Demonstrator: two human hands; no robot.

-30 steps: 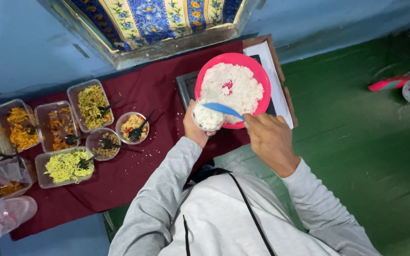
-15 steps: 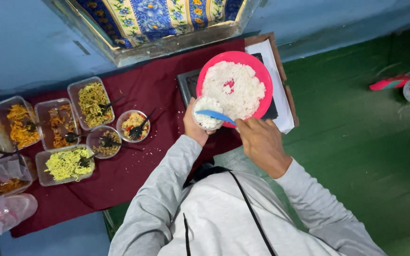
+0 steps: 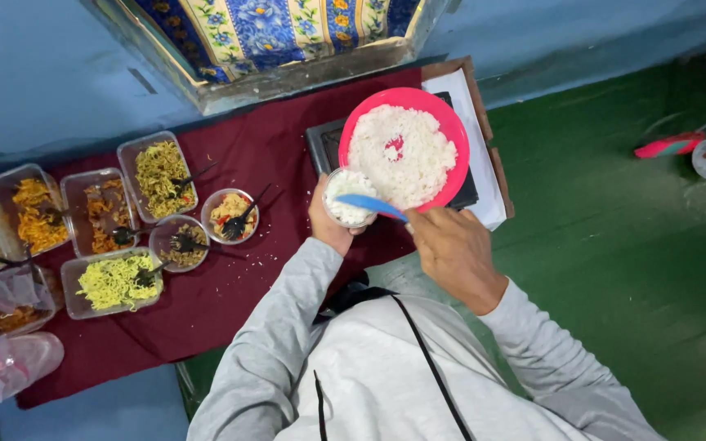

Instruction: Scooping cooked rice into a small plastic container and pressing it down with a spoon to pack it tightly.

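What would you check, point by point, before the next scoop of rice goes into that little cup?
1. Small clear cup held firm in the left hand: ok.
2. Blue spoon gripped by the right hand: ok.
3. Spoon over the cup mouth, not past its rim: ok.
4. Room left in the cup: not ok, the rice looks heaped to the rim.
5. Pink bowl has rice to draw from: ok, though a bare patch shows in the middle.
6. Bowl seated flat on the dark tray beneath: cannot tell.
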